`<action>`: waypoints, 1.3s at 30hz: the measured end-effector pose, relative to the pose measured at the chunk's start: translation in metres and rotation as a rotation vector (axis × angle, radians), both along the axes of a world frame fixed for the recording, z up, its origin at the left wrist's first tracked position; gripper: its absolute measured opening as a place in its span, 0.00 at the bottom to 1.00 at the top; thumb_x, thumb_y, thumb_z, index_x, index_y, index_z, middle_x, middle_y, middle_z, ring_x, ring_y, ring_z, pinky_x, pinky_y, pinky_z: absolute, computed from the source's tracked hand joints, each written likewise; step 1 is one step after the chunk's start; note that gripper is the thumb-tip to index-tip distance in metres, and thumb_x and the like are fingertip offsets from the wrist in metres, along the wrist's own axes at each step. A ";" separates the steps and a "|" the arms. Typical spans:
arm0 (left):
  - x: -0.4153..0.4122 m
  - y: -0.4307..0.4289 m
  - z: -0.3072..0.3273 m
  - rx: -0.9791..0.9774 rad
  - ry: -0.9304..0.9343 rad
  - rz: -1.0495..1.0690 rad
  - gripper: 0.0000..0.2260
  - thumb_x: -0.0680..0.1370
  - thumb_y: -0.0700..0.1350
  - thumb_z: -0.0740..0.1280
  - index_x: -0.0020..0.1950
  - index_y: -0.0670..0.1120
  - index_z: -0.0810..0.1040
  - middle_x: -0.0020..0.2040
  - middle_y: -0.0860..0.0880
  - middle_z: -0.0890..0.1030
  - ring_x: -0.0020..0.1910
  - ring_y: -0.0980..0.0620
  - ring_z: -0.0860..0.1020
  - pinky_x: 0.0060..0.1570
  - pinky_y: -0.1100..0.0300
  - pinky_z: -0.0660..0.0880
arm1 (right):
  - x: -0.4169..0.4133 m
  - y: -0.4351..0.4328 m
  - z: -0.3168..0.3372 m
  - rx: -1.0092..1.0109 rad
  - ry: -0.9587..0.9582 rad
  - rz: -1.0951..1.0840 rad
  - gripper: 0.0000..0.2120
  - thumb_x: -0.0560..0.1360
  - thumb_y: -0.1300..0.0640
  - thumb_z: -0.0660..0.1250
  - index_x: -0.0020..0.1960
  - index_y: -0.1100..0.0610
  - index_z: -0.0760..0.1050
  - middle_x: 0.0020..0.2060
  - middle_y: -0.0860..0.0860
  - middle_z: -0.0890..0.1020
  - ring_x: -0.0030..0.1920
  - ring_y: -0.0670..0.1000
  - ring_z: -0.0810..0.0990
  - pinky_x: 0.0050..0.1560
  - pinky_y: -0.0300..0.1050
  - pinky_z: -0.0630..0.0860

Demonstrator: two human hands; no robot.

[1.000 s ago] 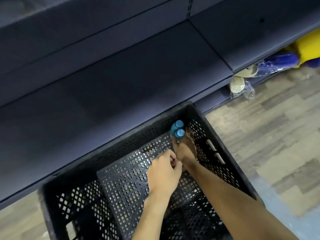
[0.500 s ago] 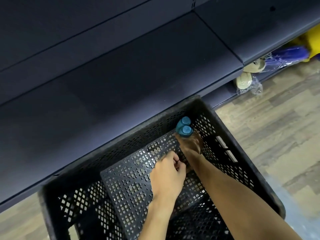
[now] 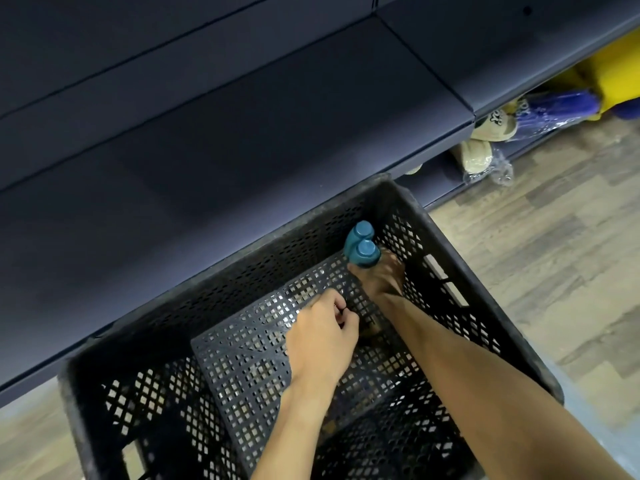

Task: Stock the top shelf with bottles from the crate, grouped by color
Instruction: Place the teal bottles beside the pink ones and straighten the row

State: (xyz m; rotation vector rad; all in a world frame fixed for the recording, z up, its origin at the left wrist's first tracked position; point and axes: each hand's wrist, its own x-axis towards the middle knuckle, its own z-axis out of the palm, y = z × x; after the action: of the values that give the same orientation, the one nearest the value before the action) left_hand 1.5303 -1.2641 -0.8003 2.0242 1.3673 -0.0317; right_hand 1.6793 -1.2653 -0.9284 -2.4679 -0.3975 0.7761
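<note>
The right hand's [image 3: 379,278] grip held two teal bottles [image 3: 360,245] at the crate's [image 3: 263,268] one o'clock corner. The left hand's [image 3: 322,336] grip was curled, its contents unclear.

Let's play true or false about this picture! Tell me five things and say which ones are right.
1. The right hand holds two teal plastic bottles. True.
2. The black plastic mesh crate is full of bottles. False: only the two held bottles show in it.
3. Bottles stand on the dark metal shelf above the crate. False: no bottles show on it.
4. The left hand is inside the crate with its fingers curled. True.
5. The beige slippers in clear wrap lie inside the crate. False: they lie outside it, under the shelf on the right.
</note>
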 end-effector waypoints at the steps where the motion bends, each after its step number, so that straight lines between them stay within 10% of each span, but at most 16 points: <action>1: 0.001 0.001 0.002 0.005 -0.006 0.002 0.03 0.75 0.50 0.65 0.43 0.54 0.74 0.37 0.58 0.78 0.35 0.60 0.75 0.33 0.61 0.68 | 0.001 -0.004 0.004 0.038 0.001 0.020 0.23 0.67 0.51 0.79 0.59 0.57 0.79 0.56 0.54 0.83 0.56 0.52 0.80 0.54 0.38 0.70; 10: 0.004 0.004 0.059 0.053 -0.032 -0.020 0.04 0.75 0.51 0.64 0.42 0.53 0.72 0.37 0.57 0.78 0.38 0.56 0.76 0.38 0.57 0.73 | 0.012 -0.024 0.102 0.187 -0.028 0.302 0.24 0.64 0.48 0.80 0.57 0.54 0.79 0.49 0.46 0.85 0.51 0.44 0.82 0.57 0.40 0.77; 18: 0.015 0.023 0.203 0.196 -0.136 -0.068 0.05 0.74 0.51 0.64 0.42 0.52 0.72 0.38 0.55 0.77 0.40 0.53 0.76 0.40 0.55 0.74 | 0.028 -0.028 0.281 0.252 -0.240 0.429 0.21 0.60 0.38 0.77 0.46 0.47 0.75 0.36 0.42 0.80 0.39 0.43 0.77 0.40 0.41 0.73; 39: 0.005 0.074 0.586 0.797 -0.389 -0.188 0.04 0.74 0.50 0.63 0.42 0.52 0.73 0.40 0.54 0.79 0.42 0.50 0.77 0.36 0.57 0.68 | 0.034 -0.017 0.733 0.497 -0.530 0.593 0.17 0.62 0.41 0.79 0.44 0.49 0.82 0.36 0.41 0.83 0.36 0.37 0.79 0.37 0.32 0.72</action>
State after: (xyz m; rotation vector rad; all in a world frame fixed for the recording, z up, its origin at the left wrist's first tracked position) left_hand 1.5354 -1.1898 -0.2145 2.5981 1.0088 0.9030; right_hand 1.7130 -1.2823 -0.1953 -2.0438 -1.3757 0.1611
